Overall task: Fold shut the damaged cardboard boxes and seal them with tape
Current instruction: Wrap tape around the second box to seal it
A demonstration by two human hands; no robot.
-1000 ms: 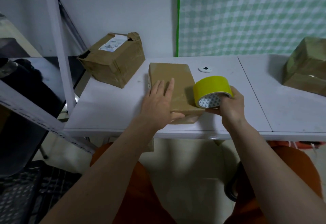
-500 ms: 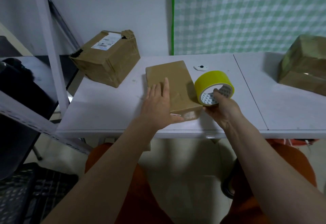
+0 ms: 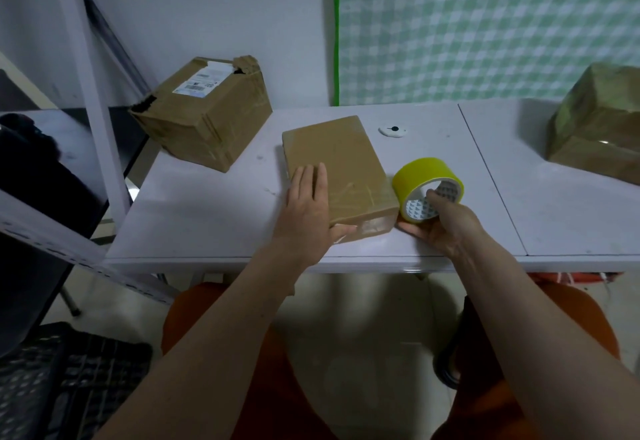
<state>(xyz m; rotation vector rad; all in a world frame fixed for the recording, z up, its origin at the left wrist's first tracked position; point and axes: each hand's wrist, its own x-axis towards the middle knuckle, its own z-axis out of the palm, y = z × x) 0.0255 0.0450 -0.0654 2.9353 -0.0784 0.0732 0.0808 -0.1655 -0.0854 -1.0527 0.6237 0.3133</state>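
Fingers inside the tape roll — flat box just left.

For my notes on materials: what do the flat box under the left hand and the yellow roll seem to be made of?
The flat box looks like brown cardboard, matte, with glossy clear tape near its front edge. The yellow roll seems to be smooth plastic or cloth tape on a printed, probably cardboard, core; which one, the look leaves open.

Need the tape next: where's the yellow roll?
Head view, right of centre: yellow tape roll held in the right hand, just right of the flat box.
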